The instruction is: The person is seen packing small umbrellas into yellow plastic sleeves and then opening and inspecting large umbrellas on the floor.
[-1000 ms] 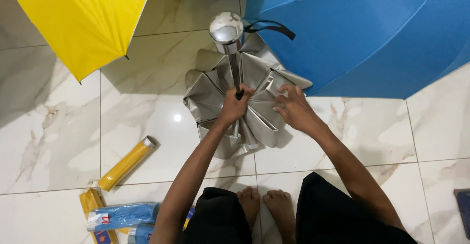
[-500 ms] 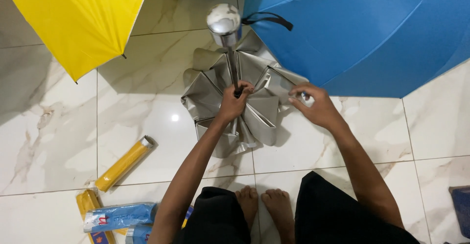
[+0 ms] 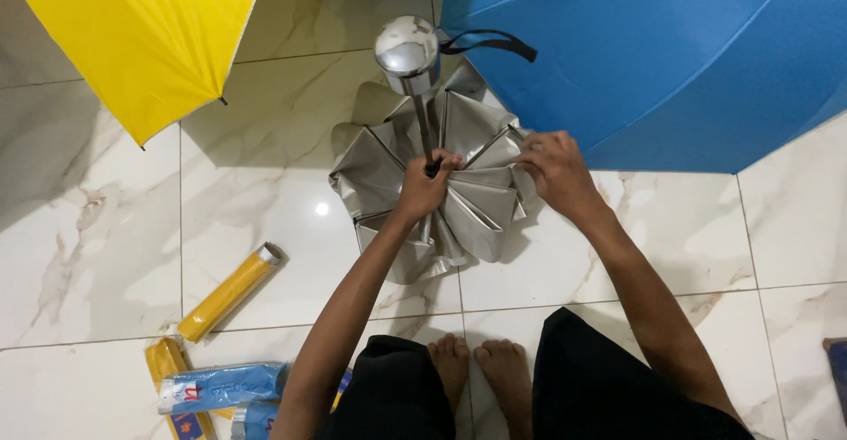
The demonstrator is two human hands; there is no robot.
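While left hand (image 3: pixel 427 186) grips the shaft (image 3: pixel 424 133), right hand (image 3: pixel 554 172) pinches a canopy (image 3: pixel 468 206) fold at 3 o'clock. Folding step, I'd judge; next calls for gathering pleats w/ shaft steady.

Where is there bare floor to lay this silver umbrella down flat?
Bare tile lies left of the silver umbrella, below the yellow canopy; more lies right of the right hand, under the blue canopy. Crowded: bottom left, around the sleeves.
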